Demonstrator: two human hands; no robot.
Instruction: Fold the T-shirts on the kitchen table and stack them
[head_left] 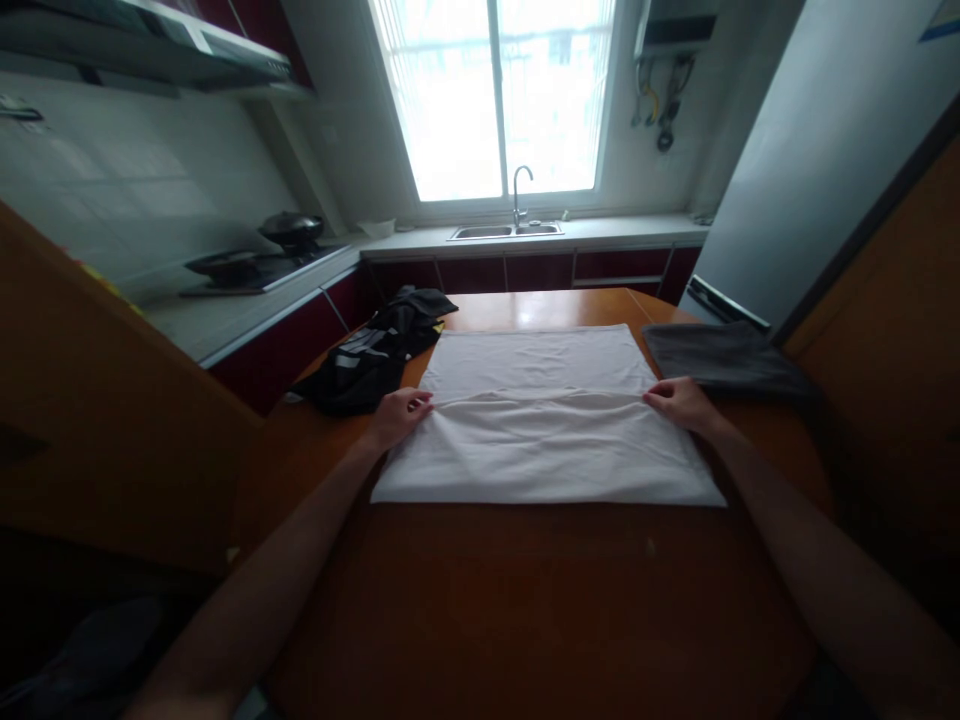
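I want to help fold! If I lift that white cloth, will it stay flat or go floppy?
Probably floppy: the white cloth already shows a soft ridge between the left hand and right hand. It looks thin, so likely light. It might slide on the shiny table.

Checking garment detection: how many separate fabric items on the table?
3. White cloth spread in the middle, left hand and right hand on its side edges; black garment bunched at left; grey folded cloth at right. Nothing visibly hidden underneath.
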